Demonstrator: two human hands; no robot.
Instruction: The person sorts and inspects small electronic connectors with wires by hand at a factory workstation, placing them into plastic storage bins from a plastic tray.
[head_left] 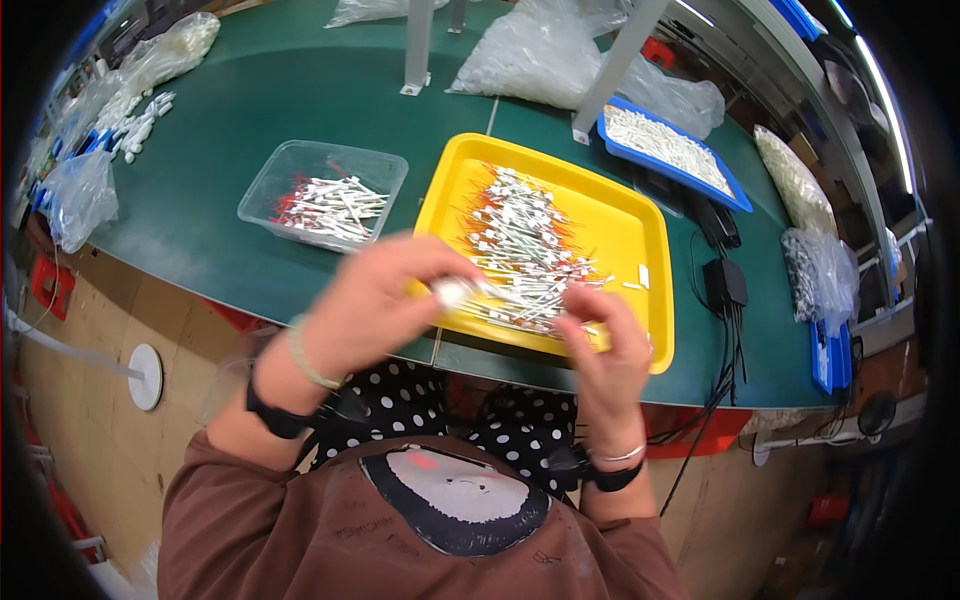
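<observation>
My left hand (375,300) is closed in a pinch over the near left edge of the yellow tray (625,220). A rounded white plastic piece (452,292) sits between its thumb and fingers, blurred by motion. Over the near right part of the tray my right hand (608,345) has its thumb and curled fingertips close together; whatever they pinch is too small to make out. Beneath and beyond both hands lies a pile of thin white stick-like parts with red wires (520,235). A few loose white pieces (643,276) lie to the right of the pile.
Left of the tray stands a clear plastic box (265,190) with similar white parts. A blue tray (735,190) of white pieces is at the back right, near black cables (730,330). Metal posts (418,50) and plastic bags (525,55) stand along the back.
</observation>
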